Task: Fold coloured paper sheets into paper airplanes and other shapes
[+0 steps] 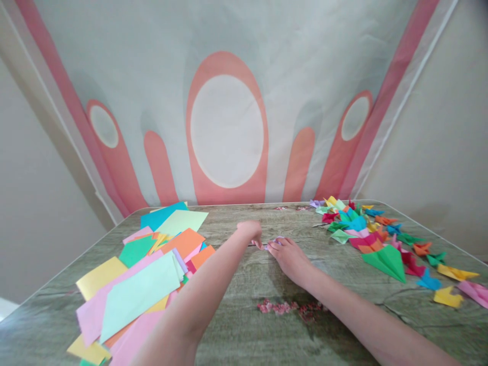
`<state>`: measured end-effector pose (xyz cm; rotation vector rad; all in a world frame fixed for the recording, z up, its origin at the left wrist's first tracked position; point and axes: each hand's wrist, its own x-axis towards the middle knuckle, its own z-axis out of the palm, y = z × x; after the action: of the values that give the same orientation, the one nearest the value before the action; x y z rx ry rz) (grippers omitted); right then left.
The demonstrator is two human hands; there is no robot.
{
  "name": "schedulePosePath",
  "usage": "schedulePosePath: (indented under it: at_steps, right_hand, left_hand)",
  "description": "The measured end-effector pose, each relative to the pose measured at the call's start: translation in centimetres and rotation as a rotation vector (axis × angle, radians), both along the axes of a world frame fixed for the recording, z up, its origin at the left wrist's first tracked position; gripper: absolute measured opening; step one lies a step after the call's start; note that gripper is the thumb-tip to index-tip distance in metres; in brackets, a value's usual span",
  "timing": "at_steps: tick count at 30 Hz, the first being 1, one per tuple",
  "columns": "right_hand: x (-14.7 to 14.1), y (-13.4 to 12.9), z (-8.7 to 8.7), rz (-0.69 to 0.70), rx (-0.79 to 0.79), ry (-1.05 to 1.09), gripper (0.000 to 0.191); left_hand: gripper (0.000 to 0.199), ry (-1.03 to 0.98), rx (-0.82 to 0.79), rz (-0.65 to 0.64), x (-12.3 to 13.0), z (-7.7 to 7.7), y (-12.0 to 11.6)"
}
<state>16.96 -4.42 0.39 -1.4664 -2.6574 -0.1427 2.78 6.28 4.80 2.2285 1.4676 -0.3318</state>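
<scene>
Right hand (290,258): fingers nearly flat, pressing a small purple paper (279,239) at the desk's (232,325) middle. Left hand (251,231): fingers bent down beside it; grip cannot be told.

From here, the grey-brown rectangular wood-grain counter (229,325) looks like weathered planks, though with a faint smooth sheen. The loose pile of flat, multicoloured paper sheets (143,292) appears matt and smooth. Over there, the brightly coloured folded paper shapes (384,262) look matt too, creased crisply. The grey-and-pink patterned backdrop (324,56) seems to be soft, matt cloth, lightly wrinkled.
</scene>
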Motion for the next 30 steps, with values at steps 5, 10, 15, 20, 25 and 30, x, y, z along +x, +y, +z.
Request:
schedulePosePath:
  at_steps: [5, 10, 15, 20, 25, 30]
  right_hand:
    - [0.4, 0.6, -1.1, 0.015, 0.020, 0.128, 0.031]
    - [0.9, 0.9, -1.8, 0.007, 0.100, 0.274, 0.028]
    - [1.3, 1.1, -2.2, 0.036, 0.131, 0.419, 0.028]
    - [1.5, 1.4, -2.6, 0.034, 0.139, 0.548, 0.023]
    - [1.4, 1.6, -2.4, -0.167, 0.283, 0.746, 0.054]
    - [1.5, 2.7, -2.9, -0.330, 0.150, 1.267, 0.080]
  left_hand:
    - [0.031, -0.084, -0.028, 0.053, -1.2, -0.4, -2.0]
    - [0.028, -0.130, 0.067, 0.126, -1.1, -1.3, -3.8]
    - [0.020, -0.164, 0.085, 0.170, -0.8, -1.5, -4.2]
    - [0.018, -0.227, 0.109, 0.177, -1.1, -2.2, -4.3]
    - [0.025, -0.335, 0.141, 0.157, -1.2, -2.7, -4.3]
    - [0.031, -0.636, 0.177, 0.181, -0.8, -3.4, -4.1]
